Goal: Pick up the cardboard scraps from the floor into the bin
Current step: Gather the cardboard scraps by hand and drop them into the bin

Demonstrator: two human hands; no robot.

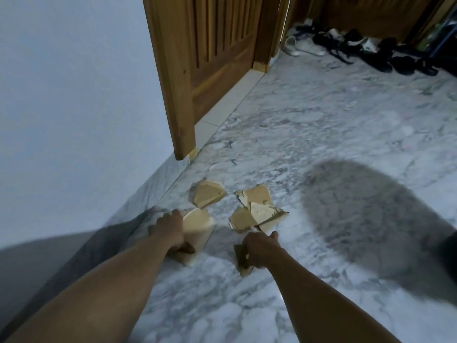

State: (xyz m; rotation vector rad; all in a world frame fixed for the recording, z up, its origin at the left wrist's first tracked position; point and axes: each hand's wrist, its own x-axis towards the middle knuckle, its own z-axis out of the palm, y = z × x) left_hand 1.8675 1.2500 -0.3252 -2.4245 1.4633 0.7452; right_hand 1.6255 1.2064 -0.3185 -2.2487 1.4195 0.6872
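- The right hand [259, 248] is curled round a small brown scrap [243, 264] low over the floor, thumb stretched forward. The left hand [170, 231] grips a larger pale piece [197, 225], seemingly more than one layer, tilted up off the floor.
- The overlapping pile [258, 210] of torn cardboard lies just ahead of the right thumb, almost touching it, so that hand is nearer. Its pieces fan away and rightward.
- A lone angular scrap [209, 197] lies flat just beyond the left hand's load, apart from the pile.
- All the pieces are flat, jagged-edged and tan with paler torn faces, and are likely light and stiff.
- The floor [321, 120] is glossy grey-veined marble; no bin shows.
- Farther off are a wooden door [217, 45] and a row of shoes [358, 45].
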